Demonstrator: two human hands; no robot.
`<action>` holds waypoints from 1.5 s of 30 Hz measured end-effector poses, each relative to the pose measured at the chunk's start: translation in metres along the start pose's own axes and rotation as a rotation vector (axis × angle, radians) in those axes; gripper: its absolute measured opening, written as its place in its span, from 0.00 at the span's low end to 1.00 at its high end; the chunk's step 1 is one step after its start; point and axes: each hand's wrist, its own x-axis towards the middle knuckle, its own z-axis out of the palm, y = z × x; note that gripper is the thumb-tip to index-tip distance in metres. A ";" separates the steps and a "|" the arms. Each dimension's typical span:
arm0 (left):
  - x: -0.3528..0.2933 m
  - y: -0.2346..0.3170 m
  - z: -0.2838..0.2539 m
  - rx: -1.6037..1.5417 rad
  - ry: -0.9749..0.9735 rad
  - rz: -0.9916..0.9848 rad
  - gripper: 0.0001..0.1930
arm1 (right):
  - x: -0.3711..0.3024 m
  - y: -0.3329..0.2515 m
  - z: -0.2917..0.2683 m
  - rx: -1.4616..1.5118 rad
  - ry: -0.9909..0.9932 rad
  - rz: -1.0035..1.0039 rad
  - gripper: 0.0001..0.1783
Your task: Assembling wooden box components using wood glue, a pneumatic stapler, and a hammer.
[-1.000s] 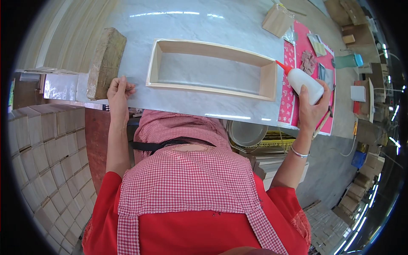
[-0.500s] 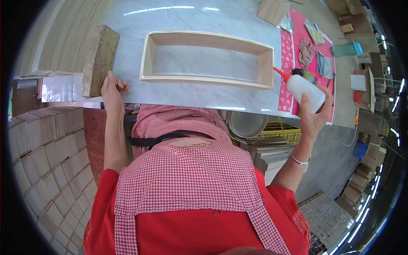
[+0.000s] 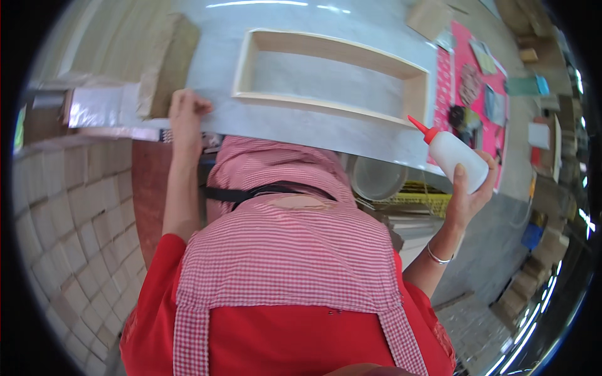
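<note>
My right hand (image 3: 471,191) is wrapped round a white glue bottle (image 3: 458,160) with a red pointed nozzle. The bottle tilts up and left, its tip close to the near right corner of a wooden frame (image 3: 326,106). That frame is a long, shallow rectangle of pale wood lying on the grey marbled tabletop (image 3: 213,69). At the table's near edge, my left hand (image 3: 186,108) has its fingers curled in, beside the near end of a brown block (image 3: 168,69). Nothing shows in it; motion blurs its outline.
Pale boards (image 3: 100,44) stand stacked at the far left. On the right, a pink patterned sheet (image 3: 461,44) bears a crumpled cloth (image 3: 470,84) and small items. A teal bottle (image 3: 527,86) lies beyond. Below the table are a round pan (image 3: 377,178) and a yellow crate (image 3: 423,199).
The whole scene has shifted right and slightly up in the picture, blurring. My right hand has drawn the bottle down toward me, nearer the frame's corner. My left hand has come slightly off the block.
</note>
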 end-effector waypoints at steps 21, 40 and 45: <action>-0.024 0.008 -0.024 -0.065 -0.015 -0.067 0.18 | -0.012 -0.076 0.182 0.296 -0.440 -0.250 0.30; -0.019 0.012 -0.017 0.050 -0.063 -0.057 0.13 | -0.007 -0.038 0.084 0.078 -0.279 -0.141 0.27; -0.017 0.009 -0.016 0.068 -0.053 -0.051 0.13 | -0.007 -0.025 0.055 0.030 -0.211 -0.108 0.25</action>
